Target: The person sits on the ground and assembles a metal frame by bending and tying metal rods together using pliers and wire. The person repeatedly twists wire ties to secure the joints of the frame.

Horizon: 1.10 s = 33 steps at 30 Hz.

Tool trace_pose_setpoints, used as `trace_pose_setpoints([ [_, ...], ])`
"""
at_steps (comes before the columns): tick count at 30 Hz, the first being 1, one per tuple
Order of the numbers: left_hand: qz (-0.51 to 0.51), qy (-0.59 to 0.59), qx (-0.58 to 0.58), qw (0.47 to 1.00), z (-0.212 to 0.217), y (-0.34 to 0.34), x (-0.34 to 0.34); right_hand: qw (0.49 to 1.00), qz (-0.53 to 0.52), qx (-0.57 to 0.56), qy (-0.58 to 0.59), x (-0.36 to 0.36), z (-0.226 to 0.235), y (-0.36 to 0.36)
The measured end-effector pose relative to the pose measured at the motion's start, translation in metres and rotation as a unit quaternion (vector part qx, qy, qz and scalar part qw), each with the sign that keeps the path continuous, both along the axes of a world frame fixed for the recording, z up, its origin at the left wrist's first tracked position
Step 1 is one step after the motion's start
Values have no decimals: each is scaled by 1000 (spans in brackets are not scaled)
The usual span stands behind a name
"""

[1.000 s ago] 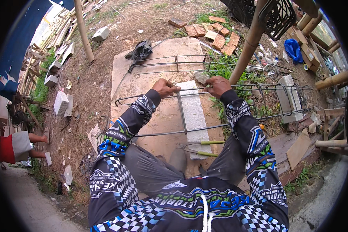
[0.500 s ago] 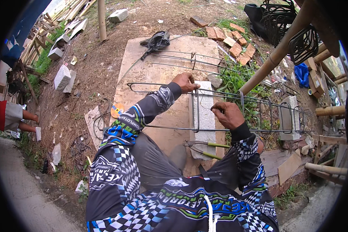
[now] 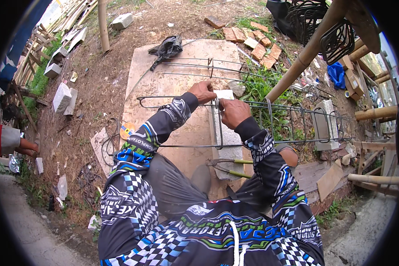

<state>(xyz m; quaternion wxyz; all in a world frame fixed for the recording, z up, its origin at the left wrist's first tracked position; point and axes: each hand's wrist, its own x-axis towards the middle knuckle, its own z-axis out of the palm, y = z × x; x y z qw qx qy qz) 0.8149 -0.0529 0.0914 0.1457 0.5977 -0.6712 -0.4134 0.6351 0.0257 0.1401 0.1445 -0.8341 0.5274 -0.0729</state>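
A cage of thin steel rebar [image 3: 186, 146] with square stirrups [image 3: 272, 119] lies across in front of me, resting on pale lightweight blocks [image 3: 228, 135]. My left hand [image 3: 202, 92] pinches the far bar where a stirrup's corner meets it. Right beside it, my right hand [image 3: 234, 112] has its fingers closed at the same joint; whatever is between its fingertips is too small to make out. Pincers with green handles [image 3: 235, 172] lie on the near end of the block, between my knees.
A plywood board [image 3: 142, 57] lies beneath, with a black plastic bag [image 3: 168, 48] and more rebar [image 3: 186, 64] on it. Broken bricks [image 3: 258, 44] lie beyond. A bamboo pole [image 3: 301, 62] slants at the right, near hanging stirrups [image 3: 337, 46]. Another person's foot [image 3: 29, 147] shows far left.
My right hand has moved up and left from above the block to the joint beside my left hand. My left hand stays at the stirrup corner. The whole view has shifted slightly.
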Motion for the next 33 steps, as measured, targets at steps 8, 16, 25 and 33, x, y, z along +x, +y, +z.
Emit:
trace_pose_setpoints([
  [8,-75,-40,-40,996,2,6,9,990,134,3,47,-2,13,14],
  [16,-66,-35,-91,993,-3,6,9,975,-28,192,108,21,3,-27],
  [25,3,-20,-82,996,2,7,6,985,-90,139,44,39,-4,-35],
  [33,69,54,-36,995,1,5,7,996,-80,-11,-41,27,-29,5],
])
